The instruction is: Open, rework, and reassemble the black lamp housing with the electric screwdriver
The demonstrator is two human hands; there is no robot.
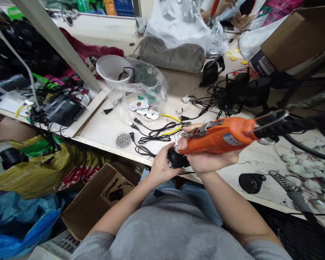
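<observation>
Guiding from afar, I'm holding blk part [176, 159] near bench edge [111, 148] w/ L hand [162, 164], half-curled; R hand [209, 161] is firmly gripping orange driver [219, 135] over it. Work's prob. going midway; what's left, can't tell.

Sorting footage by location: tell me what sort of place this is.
Likely an electrical assembly workshop: the orange power screwdriver, a heap of small metal parts and black power cords suggest it.

bare forearms [126, 206] angle inward, left hand [162, 165] curled, right hand [209, 161] gripping just beside it.
</observation>
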